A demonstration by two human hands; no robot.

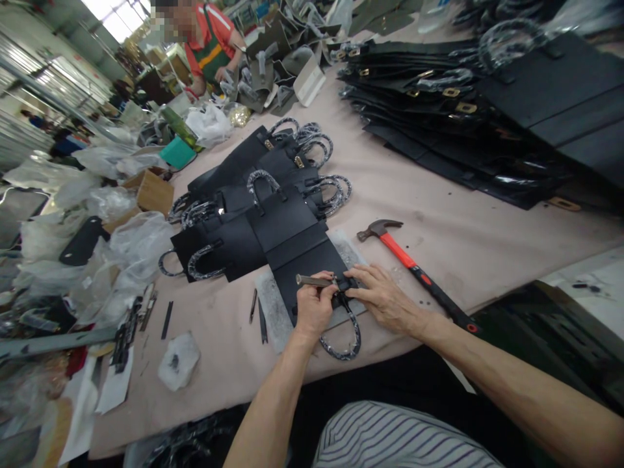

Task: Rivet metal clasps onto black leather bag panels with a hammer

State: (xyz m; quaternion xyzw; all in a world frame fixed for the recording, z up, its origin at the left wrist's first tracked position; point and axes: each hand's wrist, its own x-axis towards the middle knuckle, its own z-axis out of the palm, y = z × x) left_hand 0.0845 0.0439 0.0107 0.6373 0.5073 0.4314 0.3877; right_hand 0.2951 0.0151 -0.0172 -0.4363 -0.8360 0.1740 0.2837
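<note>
A black leather bag panel point(302, 260) lies on a grey pad point(275, 305) at the table's near edge, its wrapped handle point(348, 341) hanging toward me. My left hand point(314, 309) is closed round a slim metal punch point(314, 281) lying across the panel's lower edge. My right hand point(383, 296) rests on the panel beside it, fingers pressed down near the handle's fitting. A hammer point(414, 266) with a red and black handle lies on the table just right of my right hand.
More black panels with wrapped handles point(273, 175) are spread behind the pad. A tall stack of black panels point(463, 110) fills the far right. Plastic bags point(131, 247), a cardboard box point(153, 192) and small tools point(258, 312) crowd the left. A person in an orange top point(209, 45) works at the far end.
</note>
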